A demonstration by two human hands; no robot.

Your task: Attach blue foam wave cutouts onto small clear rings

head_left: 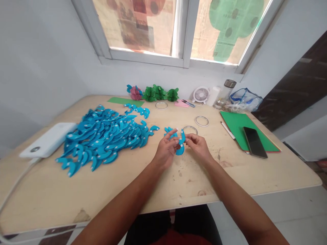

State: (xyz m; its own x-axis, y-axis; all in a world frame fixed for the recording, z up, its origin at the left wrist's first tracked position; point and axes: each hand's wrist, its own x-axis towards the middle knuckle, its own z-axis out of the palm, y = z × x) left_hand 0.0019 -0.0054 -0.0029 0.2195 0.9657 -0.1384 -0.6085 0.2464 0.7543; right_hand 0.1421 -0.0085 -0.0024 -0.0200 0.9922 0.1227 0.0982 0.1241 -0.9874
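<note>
Between my two hands is a curved blue paper piece (181,149) with small white squares on it, held above the table's middle. My left hand (166,149) pinches it from the left, with the index finger stretched out. The fingers of my right hand (198,144) are closed on its upper right edge. Just behind my left hand lie more blue pieces (168,129), partly hidden by the fingers. A silver ring (190,127) rests on the table behind my right hand. To the left spreads a large heap of similar blue pieces (107,132).
A white power bank (48,139) with a cable sits at the left. Green sheets (237,126), a phone (254,142) and a pen (227,130) lie right. Along the back stand green paper ornaments (158,93), a small fan (201,94) and a bottle (224,93).
</note>
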